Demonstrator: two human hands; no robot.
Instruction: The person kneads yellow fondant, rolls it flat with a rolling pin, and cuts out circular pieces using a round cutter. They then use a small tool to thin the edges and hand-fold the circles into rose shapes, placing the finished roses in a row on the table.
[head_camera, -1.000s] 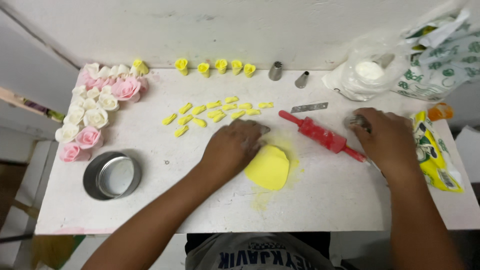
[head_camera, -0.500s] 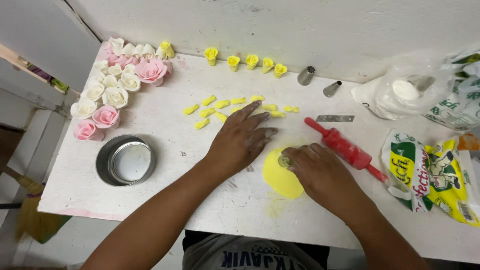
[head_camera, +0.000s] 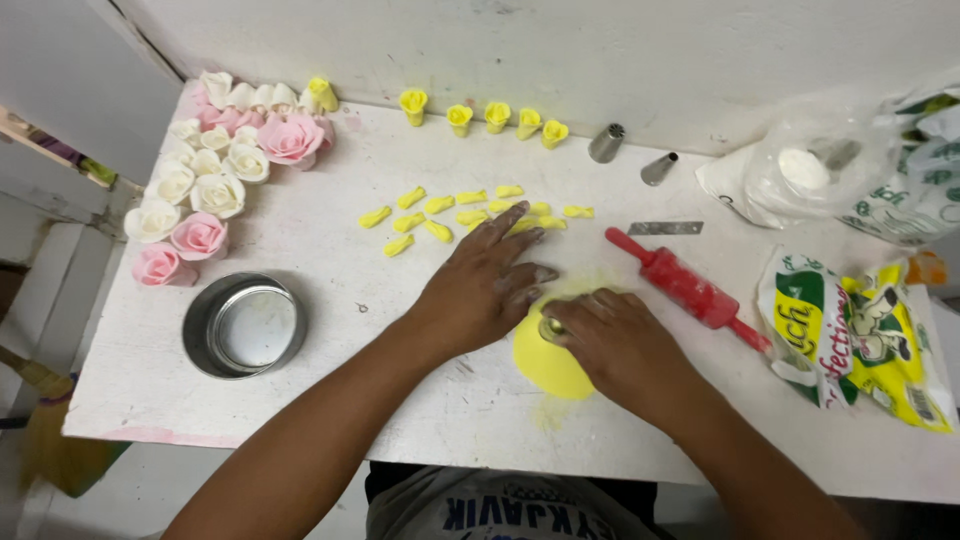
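- Since a second earlier, my right hand (head_camera: 625, 345) had left the red rolling pin (head_camera: 690, 290) and come across onto the flat yellow fondant sheet (head_camera: 545, 365).
- Its fingers were closed around a small round metal cutter (head_camera: 553, 328) and pressed it into the sheet's upper edge.
- My left hand (head_camera: 485, 285) lay flat, fingers spread, steadying the sheet's top left rim on the white table (head_camera: 400, 400).
- To cut cleanly, I judged a straight downward press with a slight twist best, placed close to the edge to save paste.
- Counted outward: about ten yellow petals (head_camera: 470, 210), though my hand hid some; five yellow buds (head_camera: 480, 112); two piping nozzles (head_camera: 630, 155); one round tin (head_camera: 245, 325); some fifteen pink and white roses (head_camera: 215, 170).
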